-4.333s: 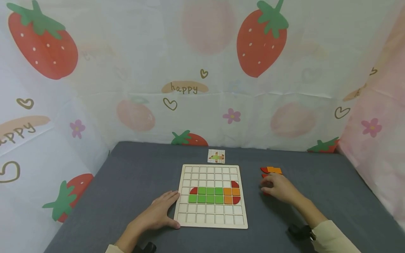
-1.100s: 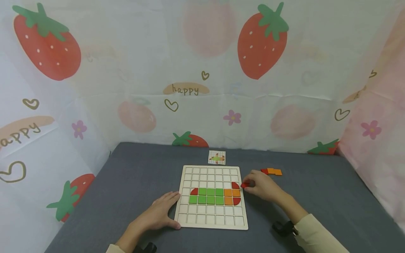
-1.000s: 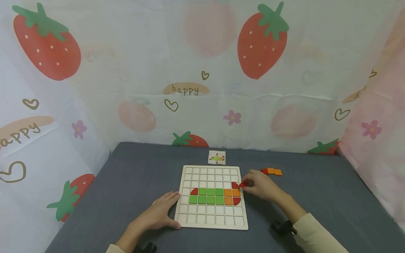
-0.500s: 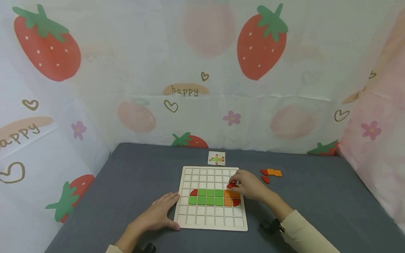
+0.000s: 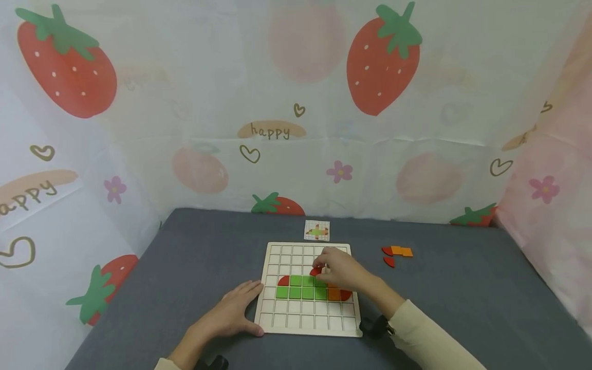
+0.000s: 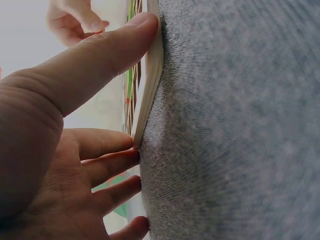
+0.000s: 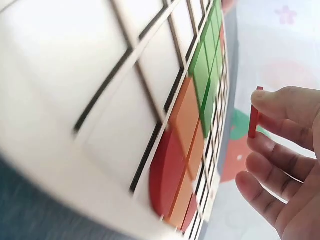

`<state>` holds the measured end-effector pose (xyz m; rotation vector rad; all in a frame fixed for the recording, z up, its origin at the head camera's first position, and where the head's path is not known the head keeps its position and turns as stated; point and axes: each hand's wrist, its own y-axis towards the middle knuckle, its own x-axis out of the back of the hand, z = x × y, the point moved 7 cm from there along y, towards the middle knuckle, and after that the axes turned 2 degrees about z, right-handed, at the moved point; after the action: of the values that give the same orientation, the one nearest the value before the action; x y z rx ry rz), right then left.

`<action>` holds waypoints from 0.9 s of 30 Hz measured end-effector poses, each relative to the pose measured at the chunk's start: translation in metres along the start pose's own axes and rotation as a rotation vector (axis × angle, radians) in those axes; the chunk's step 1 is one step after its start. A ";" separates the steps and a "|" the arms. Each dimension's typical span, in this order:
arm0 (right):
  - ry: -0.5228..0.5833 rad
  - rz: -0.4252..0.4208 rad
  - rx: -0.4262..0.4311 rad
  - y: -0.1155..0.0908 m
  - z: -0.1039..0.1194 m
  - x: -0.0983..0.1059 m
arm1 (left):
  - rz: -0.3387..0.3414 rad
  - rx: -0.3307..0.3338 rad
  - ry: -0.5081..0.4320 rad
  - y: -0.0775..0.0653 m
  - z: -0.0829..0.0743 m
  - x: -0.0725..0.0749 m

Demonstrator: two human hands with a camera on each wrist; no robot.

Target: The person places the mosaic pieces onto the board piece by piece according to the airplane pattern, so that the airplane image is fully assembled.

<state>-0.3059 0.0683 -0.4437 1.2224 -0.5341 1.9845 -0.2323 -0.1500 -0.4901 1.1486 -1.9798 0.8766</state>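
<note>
Head view: I see a backdrop (image 5: 213, 77) lettered "happy" behind a grey table (image 5: 444, 303), where the right hand (image 5: 339, 271) pinches a red piece (image 5: 315, 271) over the board (image 5: 300, 321). Left wrist: the left hand (image 6: 55, 175) spreads, touching the board's edge. Right wrist: the piece appears edge-on, its long axis near-vertical on my screen.

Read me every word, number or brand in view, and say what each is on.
"happy": middle tan oval on the back curtain.
"appy": left tan oval on the curtain, cut off at the picture edge.
Right tan oval: lettering too faint and folded to read.
Faded marks on the back curtain: unreadable.
Picture card: too small to tell any writing.
Board: none seen.
</note>
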 end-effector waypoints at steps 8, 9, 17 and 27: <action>-0.009 0.028 0.049 0.012 0.020 -0.009 | -0.005 -0.005 0.004 0.000 0.000 0.000; -0.016 0.029 0.059 0.014 0.023 -0.010 | -0.004 -0.006 0.005 0.000 0.000 -0.001; -0.057 0.050 0.104 0.029 0.045 -0.020 | 0.004 -0.013 -0.004 -0.002 -0.002 0.002; -0.135 0.075 0.163 0.046 0.070 -0.039 | 0.004 -0.030 0.006 -0.002 -0.002 0.003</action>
<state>-0.2889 -0.0228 -0.4448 1.4638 -0.4976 2.0509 -0.2310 -0.1503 -0.4865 1.1241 -1.9843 0.8486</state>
